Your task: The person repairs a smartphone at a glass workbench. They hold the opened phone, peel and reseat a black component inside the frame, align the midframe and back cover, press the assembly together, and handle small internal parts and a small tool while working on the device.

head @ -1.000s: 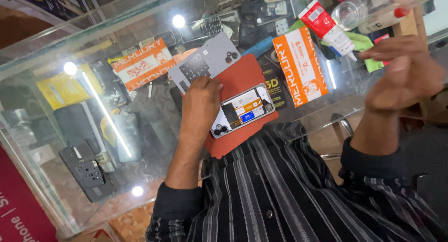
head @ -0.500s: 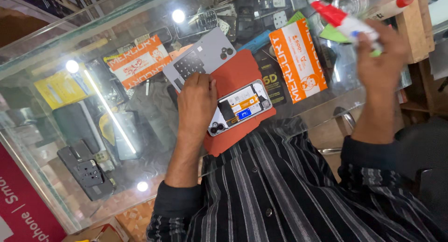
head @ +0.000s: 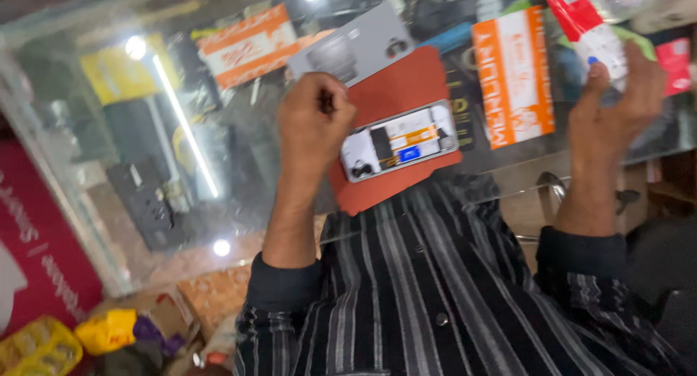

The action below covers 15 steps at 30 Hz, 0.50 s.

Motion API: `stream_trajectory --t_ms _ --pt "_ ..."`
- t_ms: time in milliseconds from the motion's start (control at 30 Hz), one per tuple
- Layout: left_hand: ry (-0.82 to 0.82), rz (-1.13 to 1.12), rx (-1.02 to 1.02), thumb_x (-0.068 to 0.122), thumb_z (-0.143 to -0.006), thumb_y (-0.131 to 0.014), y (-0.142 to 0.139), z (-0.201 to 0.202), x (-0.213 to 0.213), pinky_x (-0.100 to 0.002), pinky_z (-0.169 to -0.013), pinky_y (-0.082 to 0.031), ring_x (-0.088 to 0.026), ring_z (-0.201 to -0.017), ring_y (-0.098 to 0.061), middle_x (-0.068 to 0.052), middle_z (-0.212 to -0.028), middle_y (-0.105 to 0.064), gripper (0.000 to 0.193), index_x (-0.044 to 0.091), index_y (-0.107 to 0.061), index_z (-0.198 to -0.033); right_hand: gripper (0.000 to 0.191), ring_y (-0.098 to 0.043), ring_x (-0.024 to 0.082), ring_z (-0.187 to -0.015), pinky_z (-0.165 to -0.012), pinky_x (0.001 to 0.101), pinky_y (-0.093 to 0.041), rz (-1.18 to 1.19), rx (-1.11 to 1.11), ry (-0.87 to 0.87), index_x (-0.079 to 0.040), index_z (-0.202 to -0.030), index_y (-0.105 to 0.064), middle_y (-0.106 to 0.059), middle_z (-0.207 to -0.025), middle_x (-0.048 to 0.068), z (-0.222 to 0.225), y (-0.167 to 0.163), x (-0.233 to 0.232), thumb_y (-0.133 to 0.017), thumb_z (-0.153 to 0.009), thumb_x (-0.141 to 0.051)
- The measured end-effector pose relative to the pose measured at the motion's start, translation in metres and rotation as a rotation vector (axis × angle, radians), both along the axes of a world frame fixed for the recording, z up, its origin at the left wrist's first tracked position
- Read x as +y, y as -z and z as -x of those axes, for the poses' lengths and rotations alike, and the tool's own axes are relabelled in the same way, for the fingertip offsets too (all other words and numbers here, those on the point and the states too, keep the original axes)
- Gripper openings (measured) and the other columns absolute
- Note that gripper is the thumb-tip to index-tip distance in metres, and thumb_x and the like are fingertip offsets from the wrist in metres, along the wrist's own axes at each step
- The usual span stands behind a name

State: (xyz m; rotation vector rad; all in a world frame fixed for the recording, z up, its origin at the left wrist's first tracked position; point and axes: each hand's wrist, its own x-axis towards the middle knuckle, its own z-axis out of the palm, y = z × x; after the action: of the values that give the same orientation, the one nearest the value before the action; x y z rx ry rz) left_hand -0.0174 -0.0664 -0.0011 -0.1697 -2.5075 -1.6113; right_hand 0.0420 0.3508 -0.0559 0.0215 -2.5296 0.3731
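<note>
A phone point(head: 399, 140) with a pale back and orange and blue stickers lies on a red mat point(head: 396, 86) on a glass counter point(head: 218, 223). My left hand point(head: 312, 129) rests on the mat's left edge as a closed fist, touching the phone's end. Whether something small sits inside the fist is unclear. My right hand point(head: 613, 104) is raised at the right, fingers around a red and white packet point(head: 588, 27). A grey phone box point(head: 356, 49) lies just behind the mat.
An orange and white packet point(head: 512, 75) lies right of the mat, with another orange packet point(head: 247, 46) at the back left. Yellow packaging point(head: 116, 75) and dark chargers point(head: 141, 194) sit under the glass. A red sign point(head: 43, 252) stands at the left.
My right hand lifted the red and white packet off the counter's right side and now holds it up. My left fist stayed beside the phone. The view has drawn closer.
</note>
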Motion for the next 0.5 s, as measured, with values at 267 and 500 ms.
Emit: stream_trajectory --t_ms 267,500 --pt "-0.197 -0.722 -0.11 -0.011 -0.096 -0.071 -0.01 -0.037 -0.066 -0.039 -0.081 -0.068 -0.021 -0.087 -0.074 -0.016 -0.096 -0.073 0.023 0.0 -0.055 -0.109 0.041 -0.06 0.034 -0.107 -0.091 0.0438 -0.049 0.053 -0.229 -0.123 0.002 -0.125 -0.064 -0.062 -0.114 0.016 0.01 -0.022 -0.027 -0.08 -0.088 -0.007" --pt "-0.16 -0.707 -0.171 -0.014 -0.091 -0.076 0.012 -0.052 -0.037 -0.03 -0.087 -0.061 -0.017 -0.095 -0.072 -0.015 -0.102 -0.073 0.036 0.002 -0.053 -0.114 0.055 -0.06 0.03 -0.107 -0.084 0.0405 -0.049 0.319 -0.074 0.088 -0.001 -0.13 -0.061 -0.06 -0.127 0.015 0.023 -0.076 -0.007 -0.09 -0.084 -0.011"
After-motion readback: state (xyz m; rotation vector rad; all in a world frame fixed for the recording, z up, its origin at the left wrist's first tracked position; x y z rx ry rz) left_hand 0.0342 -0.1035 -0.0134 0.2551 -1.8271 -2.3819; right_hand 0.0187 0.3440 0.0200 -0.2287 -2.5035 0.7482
